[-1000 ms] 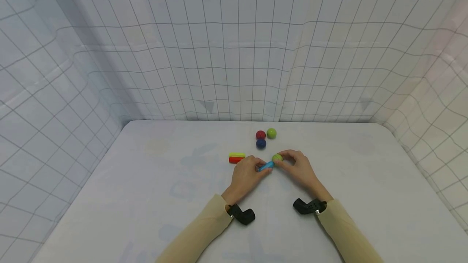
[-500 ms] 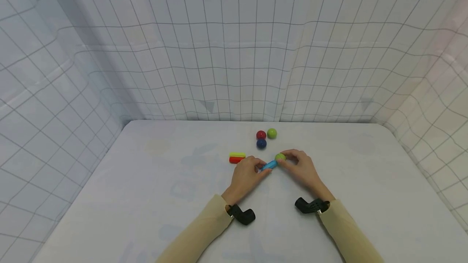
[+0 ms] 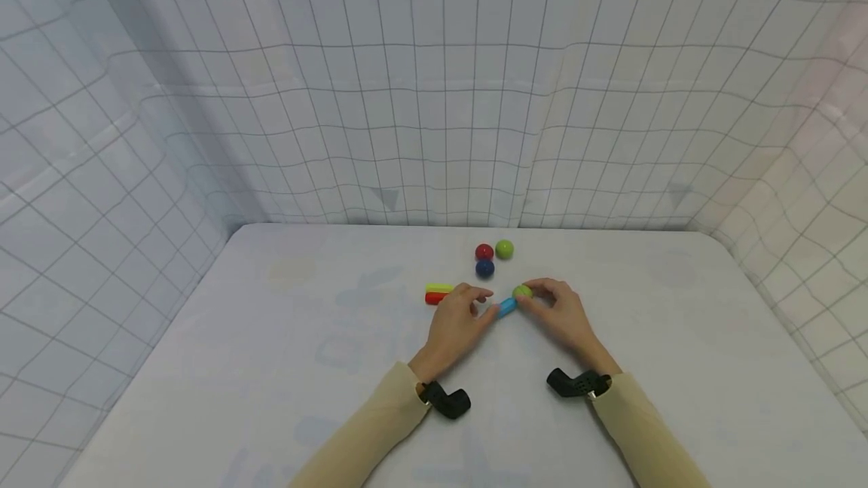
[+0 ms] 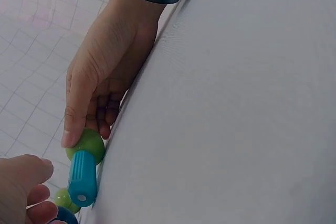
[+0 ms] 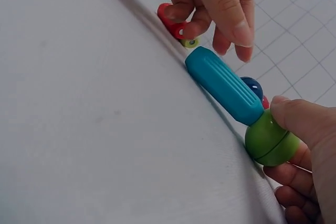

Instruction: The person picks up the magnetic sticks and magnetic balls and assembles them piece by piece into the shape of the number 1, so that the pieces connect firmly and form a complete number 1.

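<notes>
My right hand (image 3: 559,316) pinches a green ball (image 5: 270,141) between thumb and fingers. End-on against that ball sits a blue ribbed rod (image 5: 223,85), a toy building stick lying low over the white table. In the left wrist view, a small pale dot shows on the free end of the blue rod (image 4: 83,178). My left hand (image 3: 458,326) is just off that free end, thumb and fingers spread apart with nothing between them. Behind its fingers lie a yellow-green rod (image 3: 439,288) and a red rod (image 3: 435,298), side by side and partly covered by the hand.
Beyond the hands a red ball (image 3: 484,251), a second green ball (image 3: 505,249) and a dark blue ball (image 3: 484,269) stand in a close cluster on the white table (image 3: 271,367). A grid-patterned curtain (image 3: 434,96) rises behind the table's back edge and along both sides.
The blue rod and green ball have moved slightly right with my right hand. My left hand has let go of the rod, its fingers spreading. The other balls and rods stay put.
</notes>
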A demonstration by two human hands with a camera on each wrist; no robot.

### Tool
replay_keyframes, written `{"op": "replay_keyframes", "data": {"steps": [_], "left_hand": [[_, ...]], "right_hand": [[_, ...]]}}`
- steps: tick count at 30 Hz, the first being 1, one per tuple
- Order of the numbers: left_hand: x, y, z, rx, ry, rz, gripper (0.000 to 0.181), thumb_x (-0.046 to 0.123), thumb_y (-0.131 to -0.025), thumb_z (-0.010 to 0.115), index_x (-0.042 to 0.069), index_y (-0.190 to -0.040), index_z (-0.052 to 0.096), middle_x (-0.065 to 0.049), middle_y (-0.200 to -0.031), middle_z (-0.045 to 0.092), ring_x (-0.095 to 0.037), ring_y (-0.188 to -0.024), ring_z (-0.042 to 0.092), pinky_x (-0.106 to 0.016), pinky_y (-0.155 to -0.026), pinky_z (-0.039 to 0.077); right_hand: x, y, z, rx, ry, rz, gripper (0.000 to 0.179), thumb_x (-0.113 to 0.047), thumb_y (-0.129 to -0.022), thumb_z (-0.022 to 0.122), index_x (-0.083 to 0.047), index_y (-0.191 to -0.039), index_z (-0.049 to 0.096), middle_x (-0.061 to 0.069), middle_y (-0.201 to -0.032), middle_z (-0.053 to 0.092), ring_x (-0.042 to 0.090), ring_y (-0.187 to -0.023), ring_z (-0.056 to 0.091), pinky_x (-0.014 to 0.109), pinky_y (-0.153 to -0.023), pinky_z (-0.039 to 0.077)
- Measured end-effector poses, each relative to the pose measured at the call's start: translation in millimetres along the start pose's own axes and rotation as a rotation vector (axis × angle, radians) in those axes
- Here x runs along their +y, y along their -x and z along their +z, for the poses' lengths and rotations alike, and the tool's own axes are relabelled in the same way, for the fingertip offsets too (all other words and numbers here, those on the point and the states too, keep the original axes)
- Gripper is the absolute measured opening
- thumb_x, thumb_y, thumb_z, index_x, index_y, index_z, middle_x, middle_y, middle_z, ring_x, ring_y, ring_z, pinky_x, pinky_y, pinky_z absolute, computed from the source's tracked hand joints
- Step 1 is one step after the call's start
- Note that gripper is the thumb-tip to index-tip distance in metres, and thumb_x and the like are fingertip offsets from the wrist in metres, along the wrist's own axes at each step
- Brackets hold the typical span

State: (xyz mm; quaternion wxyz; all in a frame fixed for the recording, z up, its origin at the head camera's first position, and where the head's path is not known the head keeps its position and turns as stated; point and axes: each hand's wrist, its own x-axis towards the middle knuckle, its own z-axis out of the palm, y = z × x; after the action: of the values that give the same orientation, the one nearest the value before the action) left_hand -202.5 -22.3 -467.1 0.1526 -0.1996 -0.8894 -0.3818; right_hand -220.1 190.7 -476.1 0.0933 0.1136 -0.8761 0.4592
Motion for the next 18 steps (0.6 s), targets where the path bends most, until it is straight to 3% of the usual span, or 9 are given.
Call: {"op": "replay_keyframes", "data": {"steps": [10,18], "left_hand": [[-0.7,-8.6,-5.1,0.042,0.058,-0.02,0.026,0.023,-0.09,0.068,0.01,-0.112,0.067,-0.002,-0.098,0.059,-0.015,-0.084,0.057,-0.022,-0.067,0.047],[-0.2,-27.7,-7.1,0.057,0.063,-0.035,0.033,0.02,-0.088,0.07,0.003,-0.116,0.063,-0.014,-0.106,0.057,-0.024,-0.091,0.056,-0.03,-0.075,0.049]], "right_hand": [[2,0.3,4,0.018,0.014,-0.028,0.031,-0.026,-0.084,0.074,-0.006,-0.108,0.068,0.007,-0.102,0.067,0.025,-0.099,0.053,0.044,-0.087,0.038],[2,0.3,3,0.028,0.023,-0.042,0.032,-0.027,-0.084,0.073,-0.006,-0.107,0.069,0.006,-0.101,0.067,0.025,-0.098,0.054,0.043,-0.086,0.039]]}}
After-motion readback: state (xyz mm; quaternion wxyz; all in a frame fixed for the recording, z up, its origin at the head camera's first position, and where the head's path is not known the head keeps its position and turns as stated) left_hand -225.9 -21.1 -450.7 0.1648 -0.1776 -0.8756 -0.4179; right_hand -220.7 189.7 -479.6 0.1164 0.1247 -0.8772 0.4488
